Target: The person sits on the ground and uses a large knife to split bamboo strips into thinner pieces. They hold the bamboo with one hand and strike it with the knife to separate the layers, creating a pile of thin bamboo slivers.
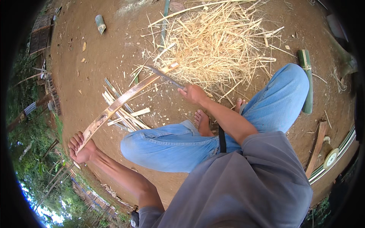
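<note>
My left hand (82, 147), at the far left, is closed around the lower end of a long split bamboo strip (121, 102). The strip slants up and to the right, its far end beside a heap of pale shavings (216, 41). In my right hand (193, 94) is a knife with a dark curved blade (167, 78); its handle is mostly hidden by my fingers. The blade crosses the strip near its far end; whether the edge touches it I cannot tell. Below the strip lies a small pile of split bamboo sticks (127, 117) on the dirt.
A short bamboo piece (100, 24) lies at the far left. Beside my right knee is a green bamboo section (306, 81). A brown wooden board (316, 146) and a round dial (331, 158) are at the right. My bent knees in jeans flank the work.
</note>
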Demonstrator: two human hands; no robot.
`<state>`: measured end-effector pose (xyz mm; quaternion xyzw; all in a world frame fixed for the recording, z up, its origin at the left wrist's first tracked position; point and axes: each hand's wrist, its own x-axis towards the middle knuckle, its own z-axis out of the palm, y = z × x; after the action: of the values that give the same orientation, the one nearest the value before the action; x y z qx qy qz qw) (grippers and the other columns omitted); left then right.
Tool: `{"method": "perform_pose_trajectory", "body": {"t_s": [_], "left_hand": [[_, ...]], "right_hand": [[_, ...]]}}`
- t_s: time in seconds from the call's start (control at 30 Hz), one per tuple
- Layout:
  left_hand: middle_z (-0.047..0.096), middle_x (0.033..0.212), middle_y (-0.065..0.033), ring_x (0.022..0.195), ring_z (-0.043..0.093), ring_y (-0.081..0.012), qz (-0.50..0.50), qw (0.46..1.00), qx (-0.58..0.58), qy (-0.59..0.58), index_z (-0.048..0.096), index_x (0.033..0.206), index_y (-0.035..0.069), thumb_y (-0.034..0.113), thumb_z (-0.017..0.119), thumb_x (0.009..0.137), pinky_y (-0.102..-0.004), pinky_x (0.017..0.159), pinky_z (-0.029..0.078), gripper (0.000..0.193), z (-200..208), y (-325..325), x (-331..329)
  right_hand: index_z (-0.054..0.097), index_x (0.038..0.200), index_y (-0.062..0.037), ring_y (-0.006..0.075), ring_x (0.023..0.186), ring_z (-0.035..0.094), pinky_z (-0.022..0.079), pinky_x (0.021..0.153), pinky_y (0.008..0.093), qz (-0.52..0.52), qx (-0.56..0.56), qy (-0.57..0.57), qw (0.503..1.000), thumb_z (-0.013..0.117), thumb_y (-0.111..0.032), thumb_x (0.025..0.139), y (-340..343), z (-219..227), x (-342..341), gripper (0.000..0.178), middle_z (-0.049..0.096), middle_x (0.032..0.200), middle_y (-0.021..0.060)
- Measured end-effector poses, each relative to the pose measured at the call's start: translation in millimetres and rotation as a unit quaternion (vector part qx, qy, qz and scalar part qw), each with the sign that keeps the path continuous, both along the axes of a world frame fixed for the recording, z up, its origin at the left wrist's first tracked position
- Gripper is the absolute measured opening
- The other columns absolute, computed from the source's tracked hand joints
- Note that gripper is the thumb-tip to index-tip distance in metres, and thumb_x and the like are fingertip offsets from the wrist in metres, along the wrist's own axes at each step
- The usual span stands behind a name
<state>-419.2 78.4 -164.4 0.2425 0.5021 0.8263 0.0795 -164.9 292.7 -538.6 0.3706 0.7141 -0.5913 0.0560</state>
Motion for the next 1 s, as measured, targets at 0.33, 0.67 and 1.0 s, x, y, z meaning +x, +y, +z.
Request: {"method": "perform_pose_trajectory", "body": {"t_s": [0.33, 0.67, 1.0], "left_hand": [[0.028, 0.056, 0.0025, 0.055, 0.027, -0.0123, -0.077, 0.997, 0.018, 0.007, 0.031, 0.061, 0.017, 0.020, 0.052, 0.078, -0.0301, 0.059, 0.027, 0.028, -12, -5, 2], [0.023, 0.055, 0.0041, 0.056, 0.024, -0.0120, -0.105, 0.993, 0.043, 0.019, 0.028, 0.061, 0.019, 0.022, 0.055, 0.078, -0.0302, 0.061, 0.025, 0.033, -17, -12, 8], [0.026, 0.057, 0.0047, 0.060, 0.029, -0.0121, -0.162, 0.985, 0.053, 0.018, 0.030, 0.061, 0.018, 0.018, 0.060, 0.077, -0.0304, 0.066, 0.027, 0.034, 12, 6, 14]], "right_hand": [[0.067, 0.081, 0.0030, 0.0411, 0.072, 0.066, 0.051, 0.071, 0.0486, -0.020, -0.004, -0.035, 0.999, 0.050, -0.051, 0.094, 23, -5, 26, 0.058, 0.064, 0.072, 0.0278], [0.068, 0.090, 0.0014, 0.0405, 0.079, 0.066, 0.052, 0.075, 0.0473, -0.049, -0.044, -0.032, 0.997, 0.047, -0.050, 0.094, 19, -16, 20, 0.056, 0.067, 0.079, 0.0245], [0.070, 0.092, 0.0023, 0.0418, 0.080, 0.066, 0.052, 0.075, 0.0487, -0.064, -0.097, -0.048, 0.992, 0.048, -0.055, 0.093, 23, -9, 32, 0.062, 0.067, 0.084, 0.0280]]}}
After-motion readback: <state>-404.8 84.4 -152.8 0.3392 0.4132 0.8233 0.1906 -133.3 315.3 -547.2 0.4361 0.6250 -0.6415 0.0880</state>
